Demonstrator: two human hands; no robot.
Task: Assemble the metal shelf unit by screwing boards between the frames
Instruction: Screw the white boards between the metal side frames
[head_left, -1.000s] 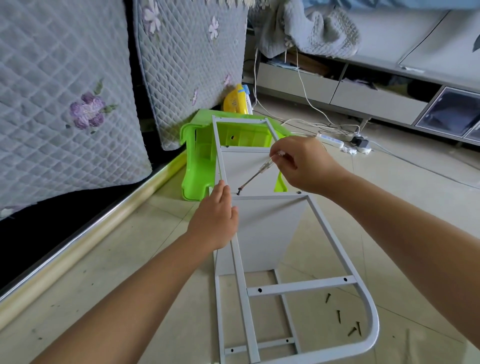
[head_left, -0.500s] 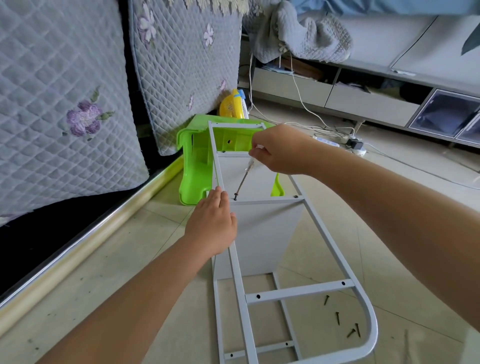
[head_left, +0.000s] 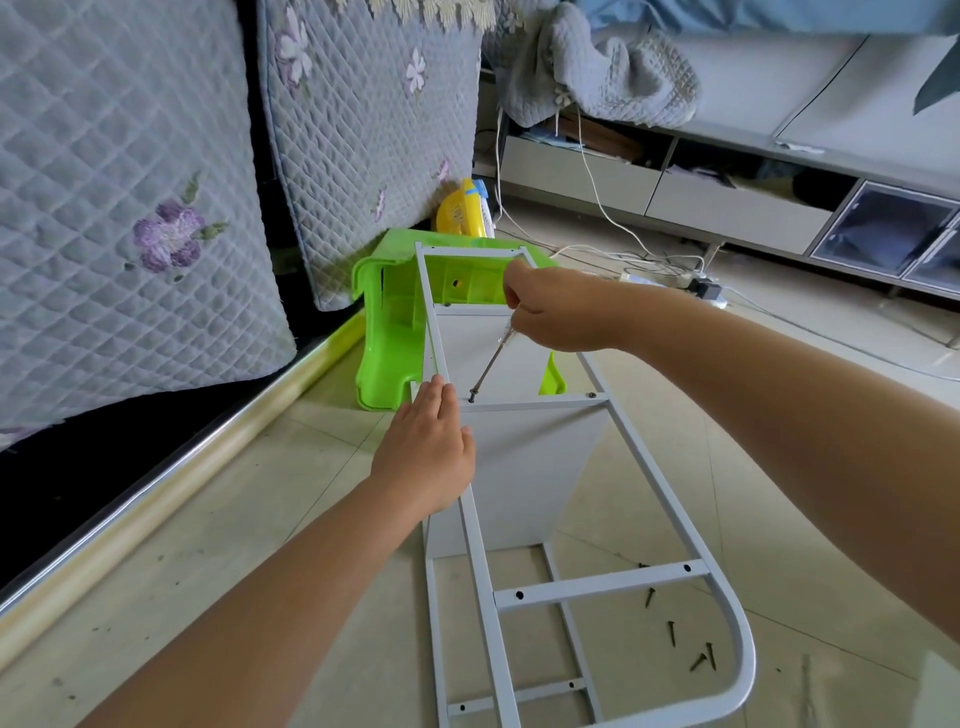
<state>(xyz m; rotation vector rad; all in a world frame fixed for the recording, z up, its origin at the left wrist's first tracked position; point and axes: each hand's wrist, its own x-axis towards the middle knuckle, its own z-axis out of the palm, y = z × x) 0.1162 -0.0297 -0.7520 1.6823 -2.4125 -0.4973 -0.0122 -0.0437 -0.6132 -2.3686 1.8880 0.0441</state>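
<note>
A grey metal shelf frame (head_left: 602, 591) lies lengthwise on the floor, with a second frame under it and a grey board (head_left: 524, 467) standing on edge between them. My right hand (head_left: 558, 306) grips the handle of a thin screwdriver (head_left: 488, 366). Its tip sits on a screw (head_left: 471, 397) at the left end of a crossbar. My left hand (head_left: 423, 452) rests on the frame's left rail just below that screw, fingers straight. Another screw (head_left: 591, 395) sits at the crossbar's right end.
Several loose dark screws (head_left: 675, 631) lie on the tile floor inside the frame's curved end. A green plastic stool (head_left: 384, 338) lies tipped beyond the frame's far end. Quilted cushions (head_left: 130, 208) stand left; cables and a power strip (head_left: 691, 278) run behind.
My right hand has swung up and further over the frame, tilting the screwdriver more upright on the same screw. My left hand stays on the rail.
</note>
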